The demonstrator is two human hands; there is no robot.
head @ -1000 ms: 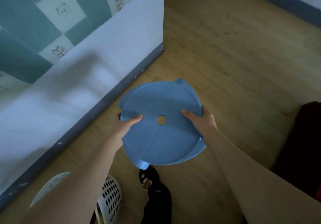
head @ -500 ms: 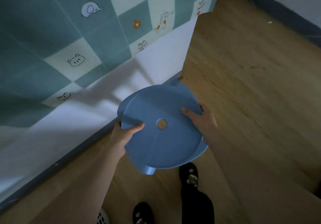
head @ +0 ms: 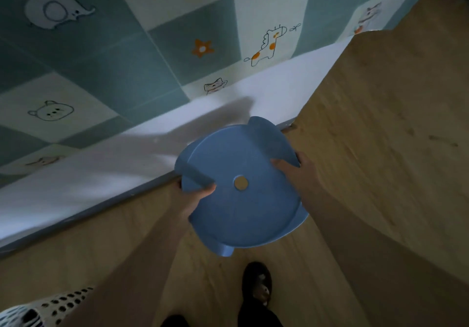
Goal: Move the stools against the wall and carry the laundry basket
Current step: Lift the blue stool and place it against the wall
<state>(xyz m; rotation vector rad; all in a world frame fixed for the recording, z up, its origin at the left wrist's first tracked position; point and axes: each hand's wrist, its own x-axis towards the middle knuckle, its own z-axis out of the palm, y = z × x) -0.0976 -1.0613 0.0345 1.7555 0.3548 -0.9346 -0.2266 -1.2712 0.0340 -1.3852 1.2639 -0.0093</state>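
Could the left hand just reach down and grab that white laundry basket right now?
Probably not: the left hand is gripping the blue stool, as is the right hand. The basket sits low behind the left arm.

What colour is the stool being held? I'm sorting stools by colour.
Blue, with a round hole at the seat's centre; the head view shows the stool clearly.

A wooden floor (head: pixel 380 149) is running beneath everything — pale planks, dimly lit. Teal and white tiles (head: pixel 127 60) with cartoon animals — an elephant (head: pixel 57 9), a giraffe (head: pixel 269 45), a bear (head: pixel 52 111) — are showing above. A dark shoe (head: pixel 257 283) is standing on the floor.
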